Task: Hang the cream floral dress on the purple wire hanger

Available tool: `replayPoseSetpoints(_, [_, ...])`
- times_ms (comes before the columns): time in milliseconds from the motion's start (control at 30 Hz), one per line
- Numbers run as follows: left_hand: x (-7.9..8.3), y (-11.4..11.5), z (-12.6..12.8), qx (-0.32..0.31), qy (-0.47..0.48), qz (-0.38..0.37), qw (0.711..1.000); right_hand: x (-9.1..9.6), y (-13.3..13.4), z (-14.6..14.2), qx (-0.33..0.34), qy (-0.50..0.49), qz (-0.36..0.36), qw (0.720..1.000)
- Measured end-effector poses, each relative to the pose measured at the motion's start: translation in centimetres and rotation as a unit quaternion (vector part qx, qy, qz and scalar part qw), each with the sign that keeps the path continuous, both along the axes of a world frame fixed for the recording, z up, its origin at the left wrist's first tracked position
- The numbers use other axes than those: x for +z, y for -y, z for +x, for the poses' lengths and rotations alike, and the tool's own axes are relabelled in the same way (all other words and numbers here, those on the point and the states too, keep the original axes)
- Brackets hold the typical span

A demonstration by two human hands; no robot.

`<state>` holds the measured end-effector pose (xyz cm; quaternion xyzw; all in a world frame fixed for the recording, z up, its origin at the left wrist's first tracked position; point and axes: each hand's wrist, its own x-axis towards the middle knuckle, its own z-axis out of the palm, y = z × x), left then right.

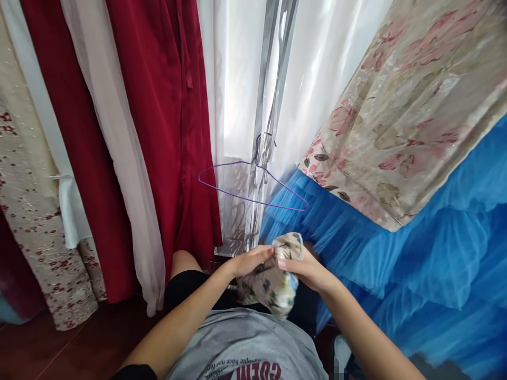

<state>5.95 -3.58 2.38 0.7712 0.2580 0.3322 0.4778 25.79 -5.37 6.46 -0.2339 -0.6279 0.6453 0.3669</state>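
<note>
Between my two hands is a bunched piece of patterned cloth (271, 287), beige with dark, blue and yellow patches, held over my lap. My left hand (253, 259) pinches its upper left side, thumb toward the middle. On the right side, my right hand (307, 268) grips the cloth with the thumb lying on top. The fingers behind the fabric are hidden. What kind of garment it is, I cannot tell. Just beyond my hands a purple wire hanger (253, 199) hangs bare from a clear strip-like hanging piece (266, 148).
Long red dresses (158, 105) and a pale pink sheer fabric (119, 132) hang at left, beside a floral beaded dress (67, 274). A floral beige dress (396, 132) and ruffled blue tulle (435, 253) crowd the right. White curtain (233, 95) backs the middle; dark tiled floor (51, 348) shows below.
</note>
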Motion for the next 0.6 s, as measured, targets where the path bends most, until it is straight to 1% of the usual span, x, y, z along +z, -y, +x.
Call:
replayPoseSetpoints(33, [-1.1, 0.1, -0.1, -0.011, -0.040, 0.003, 0.999, 0.9, 0.1, 0.8, 0.001, 0.019, 0.014, 1.000])
replayPoseSetpoints(67, [-2.1, 0.2, -0.4, -0.005, -0.080, 0.028, 0.996, 1.8, 0.1, 1.7, -0.005, 0.043, 0.031, 0.999])
replayPoseSetpoints(133, [-3.4, 0.2, -1.3, 0.038, -0.144, 0.121, 0.981, 3.3, -0.3, 3.6, -0.020, 0.109, 0.068, 0.992])
replayPoseSetpoints(167, [-3.8, 0.1, -2.0, 0.071, -0.160, 0.170, 0.970, 4.0, -0.7, 4.6, -0.032, 0.146, 0.086, 0.985])
replayPoseSetpoints(233, [-3.7, -0.5, -4.0, 0.138, -0.157, 0.244, 0.947, 5.0, -2.2, 6.5, -0.069, 0.206, 0.126, 0.968])
replayPoseSetpoints(300, [-3.1, -1.1, -6.4, 0.185, -0.115, 0.276, 0.936, 5.7, -4.4, 8.5, -0.143, 0.223, 0.162, 0.951])
replayPoseSetpoints(333, [-2.6, -1.3, -7.5, 0.200, -0.087, 0.277, 0.936, 6.1, -5.8, 9.4, -0.191, 0.210, 0.181, 0.942])
replayPoseSetpoints(400, [-1.5, -1.3, -9.2, 0.216, -0.029, 0.238, 0.946, 7.0, -9.0, 10.6, -0.274, 0.162, 0.221, 0.922])
replayPoseSetpoints(433, [-0.9, -1.1, -9.7, 0.220, -0.004, 0.202, 0.954, 7.5, -10.7, 10.9, -0.299, 0.135, 0.240, 0.914])
replayPoseSetpoints(500, [0.5, -0.3, -10.1, 0.220, 0.030, 0.134, 0.966, 8.5, -13.9, 10.3, -0.302, 0.126, 0.254, 0.910])
replayPoseSetpoints(533, [1.3, 0.2, -10.2, 0.219, 0.036, 0.120, 0.968, 9.0, -15.4, 9.4, -0.308, 0.122, 0.245, 0.911])
replayPoseSetpoints(600, [2.9, 0.9, -10.3, 0.224, 0.019, 0.141, 0.964, 9.6, -17.9, 6.9, -0.299, 0.121, 0.229, 0.919])
